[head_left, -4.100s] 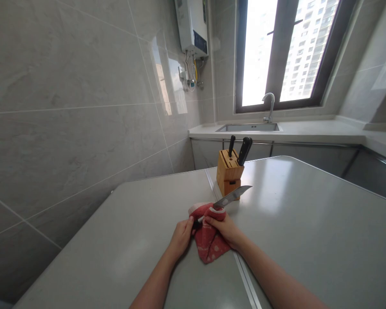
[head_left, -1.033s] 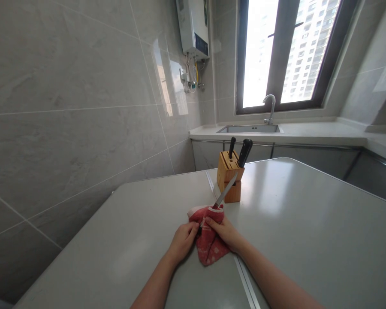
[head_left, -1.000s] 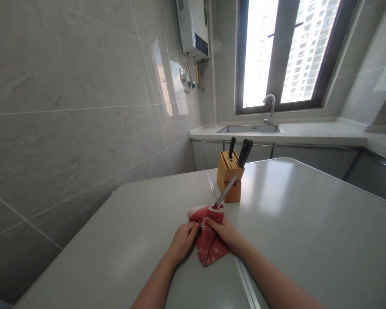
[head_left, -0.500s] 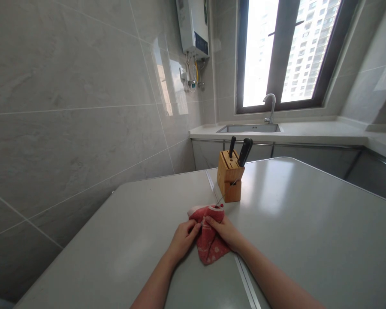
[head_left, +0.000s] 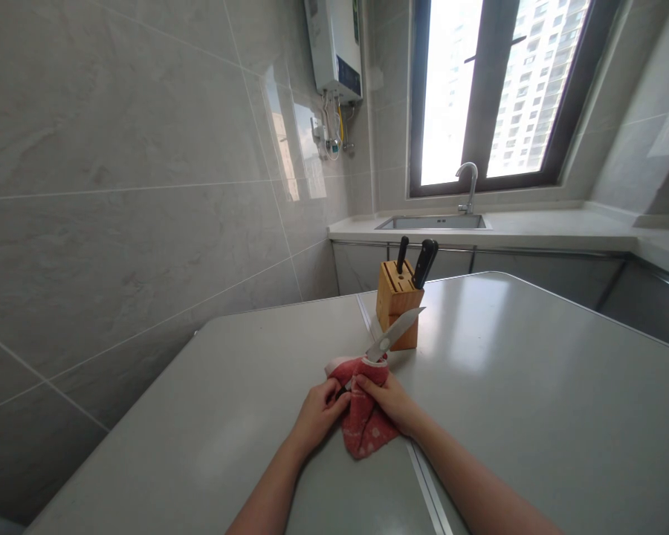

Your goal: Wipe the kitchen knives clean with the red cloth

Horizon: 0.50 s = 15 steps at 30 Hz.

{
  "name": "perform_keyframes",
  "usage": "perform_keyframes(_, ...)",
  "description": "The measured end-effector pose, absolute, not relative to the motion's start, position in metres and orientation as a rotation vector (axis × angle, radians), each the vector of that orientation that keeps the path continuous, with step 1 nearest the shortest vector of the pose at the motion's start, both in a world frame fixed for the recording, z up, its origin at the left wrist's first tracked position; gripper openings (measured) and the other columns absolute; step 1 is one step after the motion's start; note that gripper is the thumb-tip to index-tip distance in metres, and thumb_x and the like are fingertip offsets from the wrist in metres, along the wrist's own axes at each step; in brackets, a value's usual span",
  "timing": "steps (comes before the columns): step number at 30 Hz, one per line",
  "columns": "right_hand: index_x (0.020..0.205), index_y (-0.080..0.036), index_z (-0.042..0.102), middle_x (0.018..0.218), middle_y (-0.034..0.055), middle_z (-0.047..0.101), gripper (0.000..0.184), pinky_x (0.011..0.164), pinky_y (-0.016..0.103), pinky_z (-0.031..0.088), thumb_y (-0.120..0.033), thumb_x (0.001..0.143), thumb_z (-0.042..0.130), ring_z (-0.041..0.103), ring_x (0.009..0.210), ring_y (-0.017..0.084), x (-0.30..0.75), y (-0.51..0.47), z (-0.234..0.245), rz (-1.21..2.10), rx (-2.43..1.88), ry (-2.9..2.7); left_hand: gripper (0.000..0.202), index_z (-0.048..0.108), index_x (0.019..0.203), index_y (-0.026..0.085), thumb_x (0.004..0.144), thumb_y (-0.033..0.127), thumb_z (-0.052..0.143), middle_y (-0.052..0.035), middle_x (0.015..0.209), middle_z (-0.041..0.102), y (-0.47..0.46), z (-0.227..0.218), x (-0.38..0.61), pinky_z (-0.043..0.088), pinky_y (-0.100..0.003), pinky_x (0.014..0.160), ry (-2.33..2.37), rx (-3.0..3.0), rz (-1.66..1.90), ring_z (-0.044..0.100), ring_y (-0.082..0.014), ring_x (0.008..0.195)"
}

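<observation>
The left hand (head_left: 319, 418) has fingers closed on the handle of the knife (head_left: 395, 334); the right hand (head_left: 383, 397) pinches red cloth (head_left: 363, 427) around the blade. The blade's upper part is not yet covered, above the worktop (head_left: 524, 394), near a wooden block (head_left: 395, 297).

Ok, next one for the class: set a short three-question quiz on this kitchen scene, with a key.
1. True or false: two black-handled knives stand in the wooden knife block.
2. What does the right hand grip: A) the red towel, B) the knife block, C) the faucet?
3. Which hand holds the knife's dark handle?

Key: 1. True. 2. A. 3. The left hand.
</observation>
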State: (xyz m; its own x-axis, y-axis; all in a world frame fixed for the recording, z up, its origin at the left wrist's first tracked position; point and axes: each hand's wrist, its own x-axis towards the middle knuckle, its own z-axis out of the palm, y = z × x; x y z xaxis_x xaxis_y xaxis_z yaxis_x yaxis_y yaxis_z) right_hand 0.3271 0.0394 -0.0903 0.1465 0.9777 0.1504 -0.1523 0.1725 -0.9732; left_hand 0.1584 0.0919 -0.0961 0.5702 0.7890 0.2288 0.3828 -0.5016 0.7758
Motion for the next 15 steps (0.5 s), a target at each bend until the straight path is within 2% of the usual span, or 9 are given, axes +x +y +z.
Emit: perform_keyframes(15, 0.085, -0.019, 0.065, 0.08, 0.0034, 0.067, 0.039, 0.082, 0.039, 0.046, -0.054, 0.066, 0.067, 0.06, 0.082, 0.022, 0.3271, 0.0355, -0.0812, 1.052, -1.047, -1.112, 0.037, 0.039, 0.06, 0.017, 0.081, 0.045, 0.052, 0.0062, 0.056, 0.033, 0.0899, -0.0935, 0.1589, 0.022, -0.021, 0.05, 0.92, 2.111, 0.75, 0.03, -0.0085, 0.054)
